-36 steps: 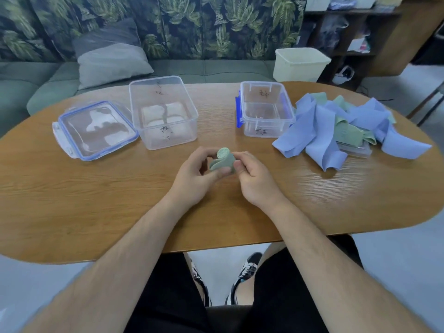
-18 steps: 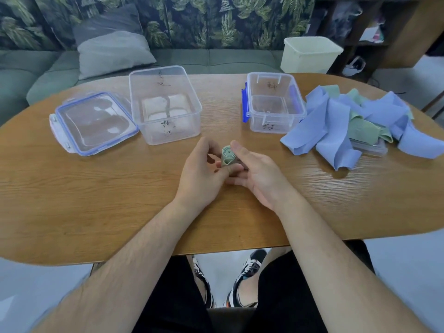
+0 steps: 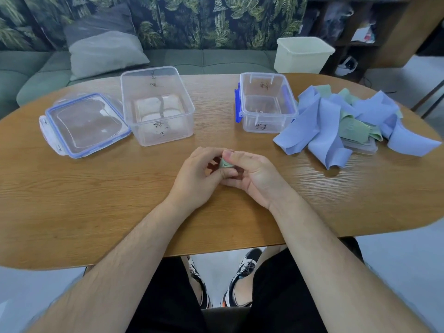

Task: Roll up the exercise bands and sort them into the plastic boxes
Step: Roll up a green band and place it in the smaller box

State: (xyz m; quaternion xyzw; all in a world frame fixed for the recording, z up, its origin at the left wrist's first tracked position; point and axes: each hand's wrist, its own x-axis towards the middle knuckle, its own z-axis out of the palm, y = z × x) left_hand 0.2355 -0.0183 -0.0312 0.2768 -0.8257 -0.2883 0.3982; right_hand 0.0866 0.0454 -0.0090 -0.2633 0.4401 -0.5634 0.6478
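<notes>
A small green rolled band [image 3: 224, 163] sits between both hands at the table's middle, mostly hidden by fingers. My left hand [image 3: 198, 176] and my right hand [image 3: 252, 175] both pinch it with curled fingers, just above the wood. A large clear box [image 3: 157, 104] stands at the back left with pale rolls inside. At the back right stands a smaller clear box [image 3: 266, 102] with blue clips. A loose pile of blue and green bands [image 3: 336, 121] lies at the right.
A clear lid with blue rim [image 3: 84, 123] lies left of the large box. Another lid [image 3: 360, 145] lies under the band pile. The oval wooden table [image 3: 96, 200] ends near my lap. A sofa, a cushion and a cream bin [image 3: 302, 55] stand behind.
The green roll has been wound tighter and sits lower between my fingers, more covered than before. Both hands stay at the table's middle; the camera view has shifted slightly.
</notes>
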